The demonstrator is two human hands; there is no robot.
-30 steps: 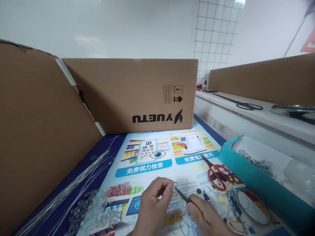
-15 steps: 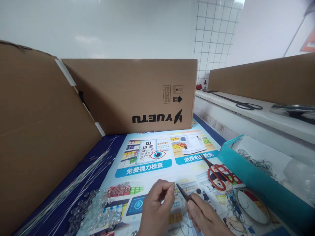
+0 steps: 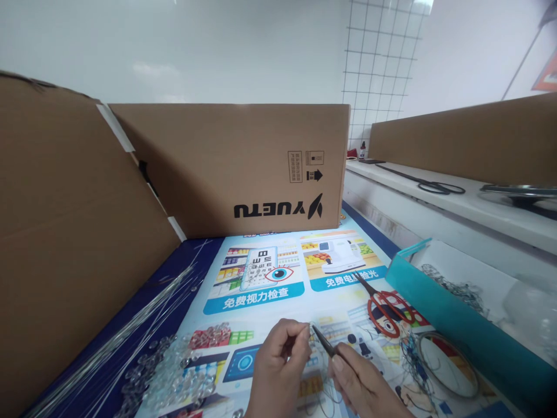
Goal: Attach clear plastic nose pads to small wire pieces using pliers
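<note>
My left hand is closed, thumb and forefinger pinched on a thin wire, whose fine loops hang between my hands over the poster. Whatever sits right at the fingertips is too small to make out. My right hand grips dark needle-nose pliers, their handles hidden in the palm. The pliers' tip points up and left, close beside my left fingertips; whether it touches the wire I cannot tell. Clear beads lie in a pile to the left of my left hand.
Red-handled scissors and a wire coil lie on the right. A teal box there holds wire pieces and a clear bag. Long wire strands run along the left. Cardboard panels stand behind and left. Black scissors rest on the ledge.
Almost nothing differs. My left hand has shifted very slightly to the right, while the pliers stay at about the same spot.
</note>
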